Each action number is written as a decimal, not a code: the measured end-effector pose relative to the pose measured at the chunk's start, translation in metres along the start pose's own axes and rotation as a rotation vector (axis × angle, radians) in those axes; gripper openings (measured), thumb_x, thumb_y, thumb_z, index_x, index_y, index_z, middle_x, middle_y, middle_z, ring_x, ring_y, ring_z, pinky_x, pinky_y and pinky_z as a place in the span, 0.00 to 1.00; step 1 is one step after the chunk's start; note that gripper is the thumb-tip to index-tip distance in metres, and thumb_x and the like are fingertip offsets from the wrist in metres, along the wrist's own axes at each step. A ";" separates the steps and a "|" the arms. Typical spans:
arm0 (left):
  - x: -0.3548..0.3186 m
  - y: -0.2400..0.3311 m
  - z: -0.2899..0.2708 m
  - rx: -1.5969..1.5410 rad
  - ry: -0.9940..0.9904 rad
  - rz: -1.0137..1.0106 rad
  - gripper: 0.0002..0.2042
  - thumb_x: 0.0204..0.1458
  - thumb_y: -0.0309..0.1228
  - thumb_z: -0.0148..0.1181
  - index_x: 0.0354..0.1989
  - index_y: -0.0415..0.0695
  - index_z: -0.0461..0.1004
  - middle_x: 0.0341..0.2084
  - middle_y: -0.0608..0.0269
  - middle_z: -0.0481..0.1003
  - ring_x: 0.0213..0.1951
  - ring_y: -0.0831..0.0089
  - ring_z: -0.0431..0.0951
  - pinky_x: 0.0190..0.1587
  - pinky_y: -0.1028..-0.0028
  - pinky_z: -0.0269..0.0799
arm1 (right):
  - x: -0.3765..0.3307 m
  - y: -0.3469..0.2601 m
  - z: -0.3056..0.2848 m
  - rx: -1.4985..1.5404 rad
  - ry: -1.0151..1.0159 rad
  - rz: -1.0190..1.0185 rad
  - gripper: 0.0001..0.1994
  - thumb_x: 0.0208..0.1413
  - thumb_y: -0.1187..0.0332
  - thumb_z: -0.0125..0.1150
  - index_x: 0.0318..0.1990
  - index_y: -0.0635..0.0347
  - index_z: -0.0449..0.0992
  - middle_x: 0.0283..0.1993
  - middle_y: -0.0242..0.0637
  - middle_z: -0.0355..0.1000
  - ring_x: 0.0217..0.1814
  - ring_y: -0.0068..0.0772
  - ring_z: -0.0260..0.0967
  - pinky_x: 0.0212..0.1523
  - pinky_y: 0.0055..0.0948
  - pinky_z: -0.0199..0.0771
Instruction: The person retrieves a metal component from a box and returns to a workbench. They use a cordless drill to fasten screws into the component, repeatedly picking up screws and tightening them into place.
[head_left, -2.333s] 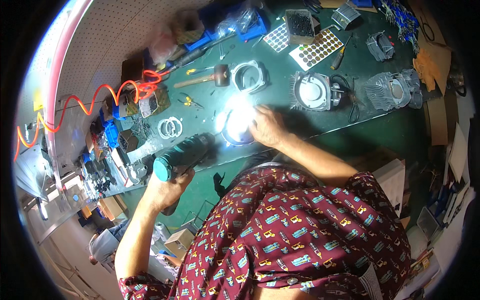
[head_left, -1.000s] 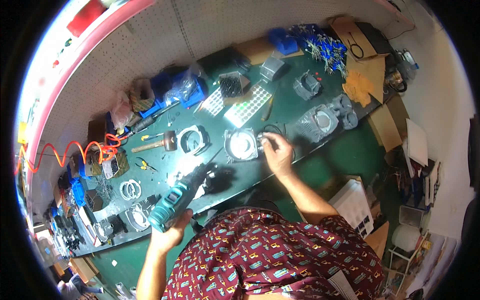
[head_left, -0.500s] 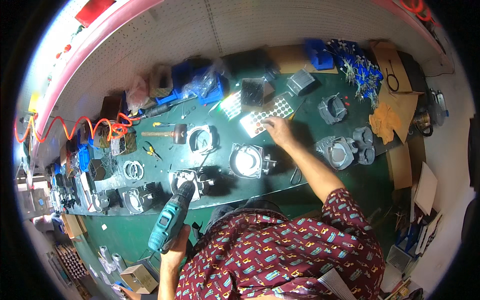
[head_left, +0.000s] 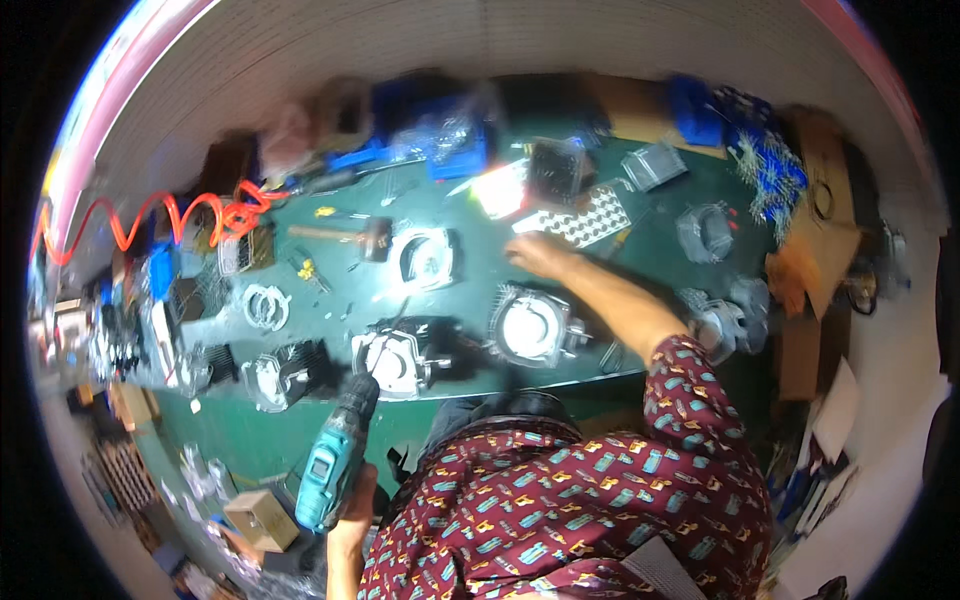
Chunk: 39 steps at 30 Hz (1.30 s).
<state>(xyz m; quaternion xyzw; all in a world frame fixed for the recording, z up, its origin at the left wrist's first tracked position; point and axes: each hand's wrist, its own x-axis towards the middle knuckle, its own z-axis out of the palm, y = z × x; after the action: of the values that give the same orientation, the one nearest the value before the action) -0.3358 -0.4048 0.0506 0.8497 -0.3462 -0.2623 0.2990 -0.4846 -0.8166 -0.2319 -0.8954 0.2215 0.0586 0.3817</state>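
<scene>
I see green workbench (head_left: 470, 270) under bright light — pale pegboard wall (head_left: 500, 45) behind it, red coiled hose (head_left: 150, 220) at left, cardboard boxes (head_left: 800, 270) at right end.

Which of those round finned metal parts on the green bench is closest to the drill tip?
The dark finned part at the bench's near edge; the teal drill in the left hand points at it. Others lie farther.

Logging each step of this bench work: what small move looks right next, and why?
Probably close the right hand on a small part at the checkered tray: it hovers at the tray's near edge, while the left hand holds the teal drill away from the finned metal part.
</scene>
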 end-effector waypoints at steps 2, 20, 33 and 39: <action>0.004 -0.004 -0.002 -0.012 0.001 0.000 0.13 0.57 0.28 0.64 0.49 0.43 0.77 0.37 0.62 0.78 0.38 0.67 0.76 0.43 0.65 0.72 | 0.008 0.008 -0.001 -0.054 -0.031 -0.036 0.12 0.54 0.70 0.63 0.46 0.58 0.80 0.47 0.47 0.78 0.52 0.49 0.75 0.55 0.44 0.74; -0.033 -0.095 -0.033 -0.098 0.174 -0.035 0.09 0.50 0.33 0.72 0.38 0.46 0.82 0.30 0.60 0.82 0.32 0.62 0.82 0.38 0.65 0.77 | 0.179 -0.215 0.072 -0.193 -0.216 -0.803 0.07 0.49 0.68 0.63 0.36 0.57 0.79 0.37 0.43 0.77 0.44 0.49 0.76 0.43 0.45 0.77; -0.058 -0.163 -0.090 -0.297 0.227 -0.303 0.10 0.51 0.37 0.70 0.32 0.44 0.81 0.23 0.60 0.80 0.27 0.62 0.81 0.32 0.64 0.75 | 0.265 -0.297 0.196 -0.508 -0.154 -0.742 0.07 0.49 0.74 0.59 0.36 0.61 0.77 0.43 0.42 0.73 0.55 0.43 0.71 0.47 0.39 0.79; -0.064 -0.184 -0.113 -0.346 0.218 -0.325 0.09 0.49 0.34 0.69 0.32 0.42 0.80 0.23 0.59 0.80 0.26 0.63 0.80 0.33 0.65 0.76 | 0.285 -0.313 0.217 -0.633 -0.157 -0.674 0.06 0.49 0.74 0.59 0.35 0.62 0.78 0.42 0.44 0.74 0.50 0.44 0.75 0.44 0.40 0.81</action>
<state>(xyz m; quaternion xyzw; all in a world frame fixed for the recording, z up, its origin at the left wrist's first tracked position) -0.2227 -0.2132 0.0160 0.8535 -0.1210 -0.2692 0.4294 -0.0772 -0.5716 -0.2569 -0.9827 -0.1400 0.0634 0.1033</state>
